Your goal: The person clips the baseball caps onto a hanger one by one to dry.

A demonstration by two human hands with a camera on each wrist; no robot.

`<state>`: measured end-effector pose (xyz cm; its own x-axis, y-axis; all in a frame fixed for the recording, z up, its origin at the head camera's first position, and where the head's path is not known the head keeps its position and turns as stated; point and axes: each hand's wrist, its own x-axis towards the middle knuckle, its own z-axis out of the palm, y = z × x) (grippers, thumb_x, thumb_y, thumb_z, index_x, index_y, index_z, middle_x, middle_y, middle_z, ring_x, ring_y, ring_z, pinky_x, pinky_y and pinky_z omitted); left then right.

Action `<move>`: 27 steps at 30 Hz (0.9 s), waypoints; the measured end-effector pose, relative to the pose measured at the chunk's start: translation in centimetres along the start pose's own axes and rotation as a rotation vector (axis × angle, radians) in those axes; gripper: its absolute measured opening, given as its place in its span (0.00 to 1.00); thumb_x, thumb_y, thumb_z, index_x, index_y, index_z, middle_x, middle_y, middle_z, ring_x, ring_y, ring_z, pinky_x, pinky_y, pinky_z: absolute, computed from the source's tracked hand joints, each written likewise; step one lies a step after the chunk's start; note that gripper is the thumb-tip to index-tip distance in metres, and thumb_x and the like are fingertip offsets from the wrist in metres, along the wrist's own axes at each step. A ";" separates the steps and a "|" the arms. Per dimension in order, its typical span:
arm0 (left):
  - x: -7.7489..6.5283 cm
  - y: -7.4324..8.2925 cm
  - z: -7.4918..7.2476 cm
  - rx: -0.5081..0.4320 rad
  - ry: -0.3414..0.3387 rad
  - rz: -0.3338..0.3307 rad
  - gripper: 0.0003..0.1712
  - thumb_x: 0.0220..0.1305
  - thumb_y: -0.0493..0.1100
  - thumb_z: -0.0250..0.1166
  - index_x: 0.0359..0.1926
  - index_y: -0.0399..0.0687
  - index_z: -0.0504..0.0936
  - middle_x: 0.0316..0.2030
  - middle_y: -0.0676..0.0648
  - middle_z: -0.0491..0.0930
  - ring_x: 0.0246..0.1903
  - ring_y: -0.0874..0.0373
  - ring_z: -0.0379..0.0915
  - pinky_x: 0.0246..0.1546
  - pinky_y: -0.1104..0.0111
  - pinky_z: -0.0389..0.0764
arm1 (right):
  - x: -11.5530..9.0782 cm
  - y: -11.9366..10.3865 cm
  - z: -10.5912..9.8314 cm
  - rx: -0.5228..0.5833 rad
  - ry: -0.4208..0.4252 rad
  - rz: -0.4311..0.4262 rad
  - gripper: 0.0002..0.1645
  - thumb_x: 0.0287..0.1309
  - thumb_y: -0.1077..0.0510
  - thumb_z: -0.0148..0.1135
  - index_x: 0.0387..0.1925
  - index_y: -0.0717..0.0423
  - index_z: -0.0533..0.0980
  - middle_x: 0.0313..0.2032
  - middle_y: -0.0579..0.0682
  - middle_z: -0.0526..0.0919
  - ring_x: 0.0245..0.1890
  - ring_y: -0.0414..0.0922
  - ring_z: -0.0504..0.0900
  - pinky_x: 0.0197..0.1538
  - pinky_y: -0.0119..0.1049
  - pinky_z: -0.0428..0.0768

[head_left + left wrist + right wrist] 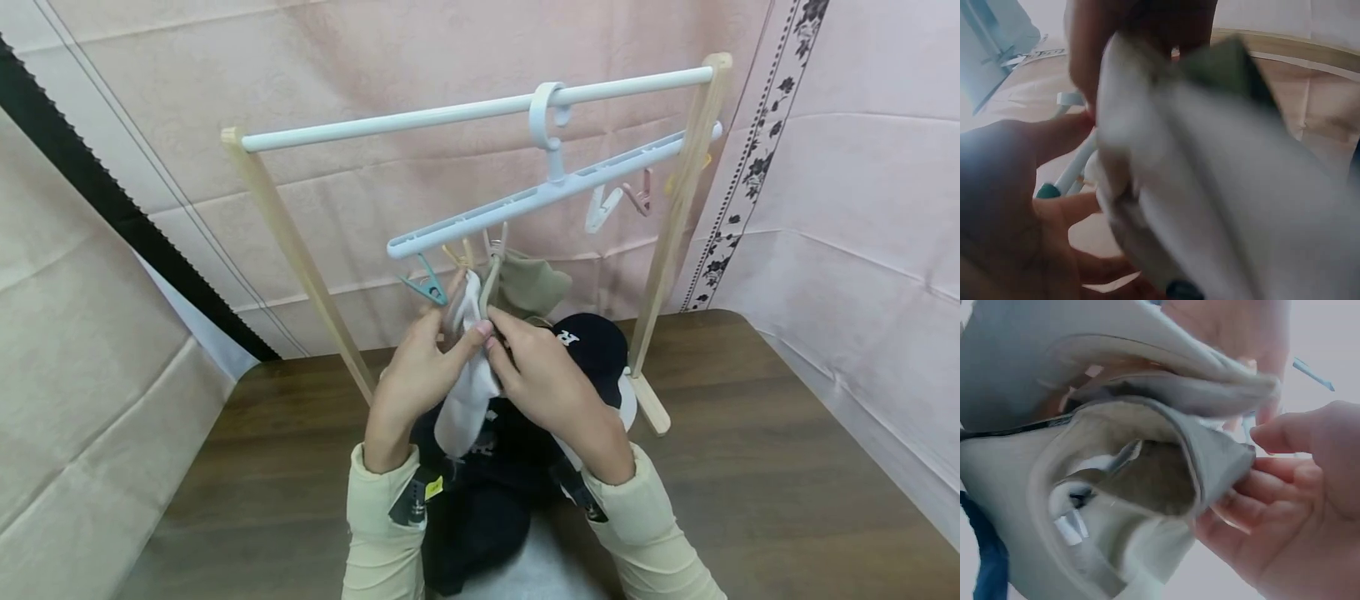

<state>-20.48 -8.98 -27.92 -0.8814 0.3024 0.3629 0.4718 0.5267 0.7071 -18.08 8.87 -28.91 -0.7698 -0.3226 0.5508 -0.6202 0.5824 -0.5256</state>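
Note:
A whitish cap (461, 408) hangs between both hands, below a light-blue clip hanger (540, 196). My left hand (420, 371) pinches its upper part, with the thumb towards the right. My right hand (551, 379) faces it and pinches the fabric's edge, close to the left thumb. Behind them, an olive cap (532, 283) hangs beside the clips. In the right wrist view, a curved opening and strap show in the pale cap fabric (1222, 456) by the right fingertips. A yellow clip (461, 254) and a teal clip (427, 286) hang just above the left hand. Some left fingers are hidden.
A wooden rack with a pale top bar (397, 122) holds the hanger, which tilts up to the right. White (602, 208) and pink clips (639, 196) dangle on its right. Black caps (480, 525) and a navy cap (592, 346) lie on the brown table (750, 467).

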 end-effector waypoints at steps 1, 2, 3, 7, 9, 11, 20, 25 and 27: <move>0.0 0.0 0.0 0.020 0.024 -0.001 0.38 0.69 0.63 0.58 0.76 0.69 0.57 0.59 0.47 0.72 0.49 0.53 0.71 0.45 0.56 0.75 | 0.1 0.2 0.2 0.018 -0.023 -0.014 0.20 0.75 0.59 0.48 0.63 0.61 0.69 0.29 0.47 0.74 0.33 0.42 0.76 0.39 0.37 0.75; 0.0 0.0 0.0 0.039 0.047 -0.001 0.39 0.68 0.64 0.59 0.76 0.70 0.56 0.61 0.47 0.72 0.50 0.52 0.70 0.46 0.55 0.75 | 0.1 0.3 0.3 0.044 -0.049 -0.026 0.21 0.75 0.59 0.47 0.65 0.61 0.67 0.30 0.47 0.73 0.35 0.42 0.76 0.41 0.37 0.75; 0.0 -0.1 -0.1 0.045 0.067 -0.009 0.42 0.67 0.64 0.61 0.76 0.74 0.52 0.57 0.45 0.73 0.48 0.50 0.70 0.45 0.54 0.74 | 0.2 0.5 0.4 0.071 -0.073 -0.034 0.23 0.76 0.60 0.45 0.67 0.60 0.66 0.33 0.48 0.75 0.37 0.42 0.76 0.43 0.38 0.75; -0.3 -0.4 -0.8 -0.005 0.108 -0.042 0.45 0.64 0.61 0.66 0.76 0.72 0.54 0.66 0.45 0.69 0.58 0.49 0.70 0.52 0.51 0.75 | 0.3 1.1 0.7 0.172 -0.168 -0.037 0.26 0.78 0.59 0.42 0.73 0.58 0.60 0.57 0.50 0.77 0.55 0.40 0.76 0.59 0.40 0.74; -0.4 -0.7 -1.2 -0.011 0.127 -0.050 0.42 0.64 0.56 0.67 0.74 0.67 0.57 0.64 0.45 0.70 0.56 0.49 0.71 0.52 0.51 0.76 | 0.3 1.2 0.8 0.207 -0.202 -0.051 0.27 0.78 0.57 0.42 0.73 0.56 0.60 0.67 0.49 0.71 0.64 0.40 0.70 0.66 0.42 0.69; -0.6 -0.8 -1.5 0.024 0.147 -0.063 0.33 0.66 0.49 0.65 0.69 0.56 0.64 0.55 0.44 0.76 0.49 0.50 0.75 0.46 0.55 0.77 | 0.3 1.2 0.9 0.227 -0.224 -0.058 0.27 0.78 0.55 0.42 0.73 0.54 0.61 0.70 0.47 0.66 0.69 0.40 0.65 0.70 0.42 0.65; -0.8 -1.5 -2.3 0.187 0.221 -0.201 0.08 0.67 0.38 0.51 0.30 0.42 0.66 0.22 0.46 0.63 0.17 0.53 0.62 0.19 0.63 0.68 | 0.4 2.0 0.1 0.234 -0.092 -0.006 0.25 0.76 0.49 0.47 0.67 0.53 0.69 0.70 0.52 0.66 0.67 0.47 0.68 0.66 0.48 0.70; -0.8 -2.0 -2.7 0.232 0.297 -0.180 0.09 0.68 0.35 0.49 0.30 0.39 0.71 0.29 0.43 0.67 0.24 0.50 0.65 0.22 0.61 0.69 | 0.3 3.5 -1.5 0.261 0.123 0.078 0.23 0.75 0.51 0.51 0.65 0.55 0.71 0.68 0.52 0.68 0.64 0.49 0.71 0.62 0.48 0.73; -0.8 -2.2 -2.8 0.242 0.319 -0.187 0.10 0.70 0.36 0.49 0.33 0.38 0.74 0.31 0.42 0.68 0.26 0.49 0.66 0.23 0.61 0.68 | 0.2 4.2 -2.0 0.278 0.218 0.121 0.22 0.74 0.51 0.52 0.63 0.54 0.72 0.66 0.51 0.70 0.64 0.49 0.71 0.62 0.49 0.73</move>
<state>-20.89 -12.54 -28.03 -0.8969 -0.0562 0.4386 0.2621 0.7311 0.6299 -20.51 12.79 -29.73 -0.8084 -0.0793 0.5833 -0.5669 0.3718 -0.7351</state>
